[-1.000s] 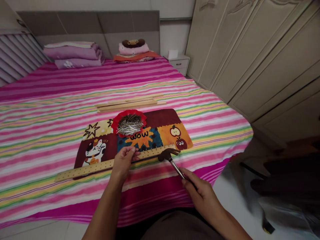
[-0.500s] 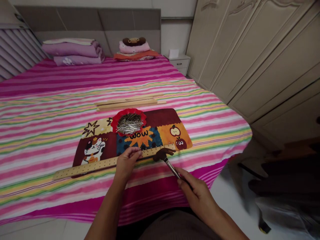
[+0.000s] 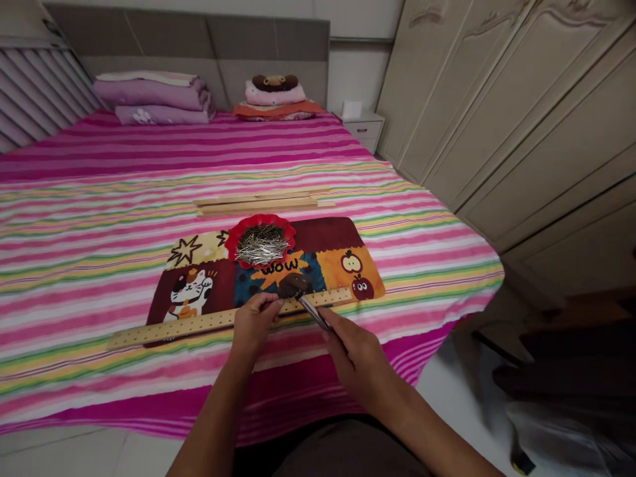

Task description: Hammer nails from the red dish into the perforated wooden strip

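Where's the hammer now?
The hammer is in the right hand, just below centre in the head view, its head near the left hand and the perforated wooden strip.

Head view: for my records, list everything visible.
Bed cover: 1, multicoloured, centre
Mat: 1, multicoloured, on cover
Holed strip: 1, tan, across mat
Bowl: 1, red, on mat
Nails: many, metallic, bowl and strip
Wood pieces: several, tan, beyond bowl
Hammer: 1, dark-silver, over strip
Headboard: 1, grey, back
Bedding stacks: 2, purple and pink-orange, by headboard
Cabinet: 1, white, back right
Box: 1, white, on cabinet
Wardrobe: 1, beige, right
Curtain: 1, pale, left
Unclear item: 1, dark, right
Left hand: 1, at strip
Right hand: 1, on hammer
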The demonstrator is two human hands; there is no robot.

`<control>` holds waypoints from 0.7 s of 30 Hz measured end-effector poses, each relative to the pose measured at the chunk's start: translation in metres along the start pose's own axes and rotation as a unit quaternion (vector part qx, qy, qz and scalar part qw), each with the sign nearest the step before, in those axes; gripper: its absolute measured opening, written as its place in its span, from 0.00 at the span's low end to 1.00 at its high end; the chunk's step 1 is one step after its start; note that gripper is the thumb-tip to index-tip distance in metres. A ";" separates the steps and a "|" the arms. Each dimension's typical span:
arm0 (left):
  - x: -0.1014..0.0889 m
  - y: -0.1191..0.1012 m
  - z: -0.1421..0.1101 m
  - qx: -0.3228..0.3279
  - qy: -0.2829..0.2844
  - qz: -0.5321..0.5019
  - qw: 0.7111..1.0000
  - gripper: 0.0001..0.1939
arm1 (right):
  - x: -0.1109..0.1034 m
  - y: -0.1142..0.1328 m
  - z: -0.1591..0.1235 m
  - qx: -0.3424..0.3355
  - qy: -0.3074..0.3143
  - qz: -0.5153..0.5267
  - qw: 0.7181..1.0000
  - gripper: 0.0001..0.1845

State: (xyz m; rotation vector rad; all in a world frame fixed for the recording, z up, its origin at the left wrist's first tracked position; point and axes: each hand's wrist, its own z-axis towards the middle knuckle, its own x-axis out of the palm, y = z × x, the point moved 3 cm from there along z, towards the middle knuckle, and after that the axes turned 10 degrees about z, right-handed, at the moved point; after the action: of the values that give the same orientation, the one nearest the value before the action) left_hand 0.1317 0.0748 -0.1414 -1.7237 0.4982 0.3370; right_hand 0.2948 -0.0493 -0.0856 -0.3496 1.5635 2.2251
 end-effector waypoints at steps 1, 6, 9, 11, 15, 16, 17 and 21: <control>0.000 0.000 0.000 0.005 0.000 0.011 1.000 0.11 | 0.002 0.001 0.003 -0.009 0.004 -0.014 1.000 0.22; 0.001 0.003 0.003 0.019 0.003 0.023 1.000 0.12 | 0.009 0.001 0.014 0.028 0.077 -0.079 0.994 0.21; 0.001 0.002 0.001 0.012 0.004 0.026 1.000 0.12 | 0.005 0.005 0.013 0.023 0.061 -0.036 0.997 0.21; 0.001 0.001 0.001 0.003 0.012 0.023 1.000 0.12 | -0.002 0.008 0.007 0.019 0.033 0.003 0.999 0.21; -0.005 0.001 0.009 -0.020 0.056 -0.033 0.998 0.16 | -0.021 0.007 -0.009 0.045 -0.032 0.027 0.998 0.20; -0.010 -0.001 0.013 -0.021 0.051 -0.031 0.998 0.16 | -0.026 0.006 -0.014 0.057 -0.048 0.026 0.997 0.19; -0.015 -0.004 0.019 -0.012 0.030 -0.010 0.999 0.15 | -0.031 0.005 -0.018 0.069 -0.061 0.026 0.995 0.19; -0.035 -0.037 0.042 0.112 -0.118 0.209 0.964 0.12 | -0.043 -0.004 -0.033 0.107 -0.095 0.025 0.989 0.20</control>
State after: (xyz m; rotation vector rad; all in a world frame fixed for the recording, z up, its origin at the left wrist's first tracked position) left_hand 0.1224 0.1271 -0.1020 -1.3298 0.6960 0.7513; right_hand 0.3340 -0.0869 -0.0827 -0.0353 1.7003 2.0331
